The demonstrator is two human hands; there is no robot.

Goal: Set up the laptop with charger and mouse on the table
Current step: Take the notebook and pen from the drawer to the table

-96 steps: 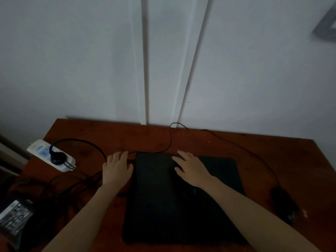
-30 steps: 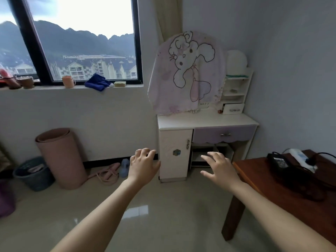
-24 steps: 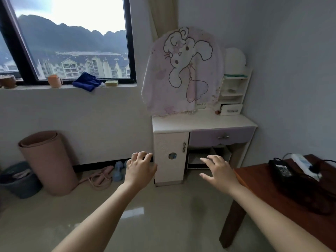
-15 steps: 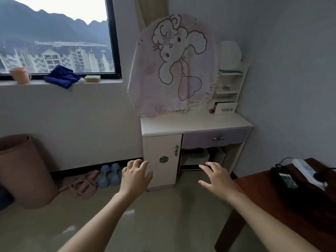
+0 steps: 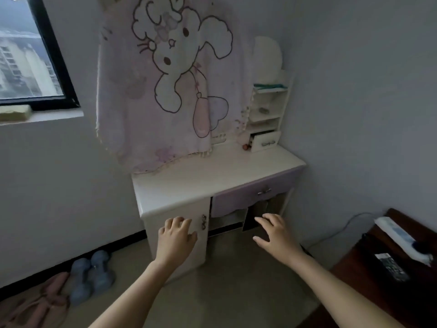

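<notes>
The dark wooden table (image 5: 350,268) shows only as a corner at the lower right. On it lie a black charger brick (image 5: 390,266) with a label and a white power strip (image 5: 399,235) with a dark plug in it. The laptop and the mouse are out of view. My left hand (image 5: 176,240) and my right hand (image 5: 275,235) are both held out in the air with fingers spread, empty, in front of a white dressing table and well left of the wooden table.
A white dressing table (image 5: 212,176) with a lilac drawer stands ahead, its mirror covered by a pink cartoon cloth (image 5: 165,79). Blue dumbbells (image 5: 92,275) and a pink object lie on the floor at the lower left. A window (image 5: 26,55) is at the upper left.
3.2 s ago both hands rested on the shut laptop on the table. Since then the view has turned left to the dressing table and drawn closer; both hands stay empty and spread.
</notes>
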